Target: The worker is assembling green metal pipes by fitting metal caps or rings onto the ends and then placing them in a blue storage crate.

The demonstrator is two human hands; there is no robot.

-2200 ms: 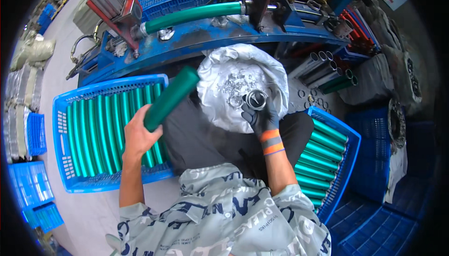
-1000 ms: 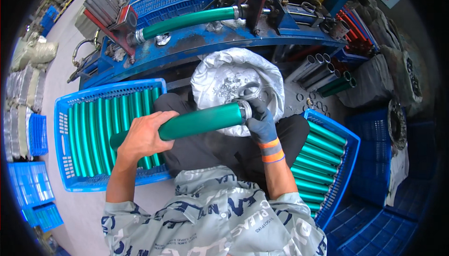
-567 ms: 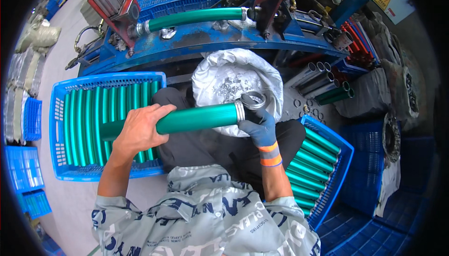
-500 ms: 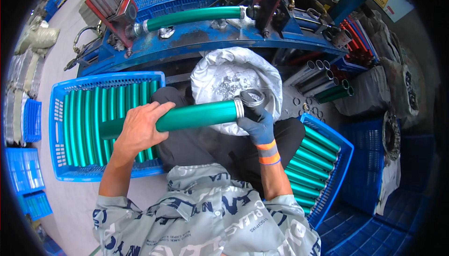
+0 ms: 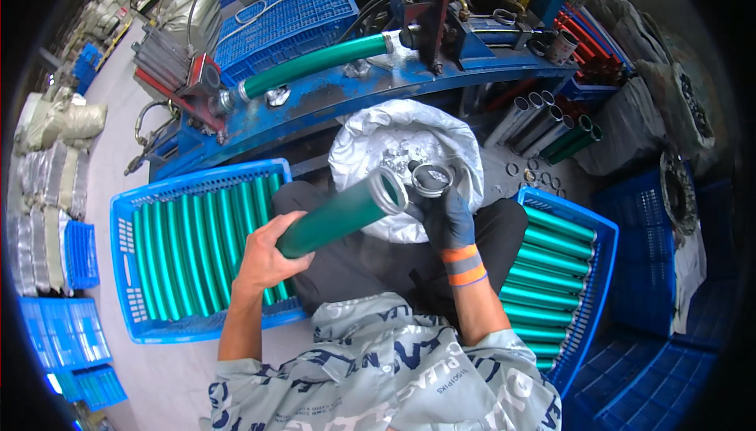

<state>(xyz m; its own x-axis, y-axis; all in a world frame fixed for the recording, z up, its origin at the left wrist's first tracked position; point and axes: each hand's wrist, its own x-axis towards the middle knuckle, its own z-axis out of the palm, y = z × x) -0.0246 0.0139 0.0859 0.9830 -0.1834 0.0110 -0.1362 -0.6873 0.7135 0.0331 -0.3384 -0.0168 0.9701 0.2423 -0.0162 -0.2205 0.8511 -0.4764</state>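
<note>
My left hand (image 5: 272, 251), bare, is wrapped round a green metal tube (image 5: 335, 217). The tube slants up to the right, its far end carrying a silver rim and facing up toward me. My right hand (image 5: 450, 222), in a dark glove with an orange and grey cuff, grips a round metal ring (image 5: 431, 193) just right of that end. Tube and ring are apart. Behind both, between my knees, sits a white sack (image 5: 346, 147) with shiny metal scraps inside.
Blue crates (image 5: 120, 273) (image 5: 605, 273) of green tubes flank me. Ahead stands a blue machine bench (image 5: 331, 104) with another green tube (image 5: 315, 61) clamped across it. Bare and green tubes (image 5: 551, 125) lean at the right, beside small rings (image 5: 531, 177) on the floor.
The tube has swung from nearly level to a tilt, its rimmed end coming up toward me and away from the ring. My right hand holds the ring a little farther right. The view has shifted.
</note>
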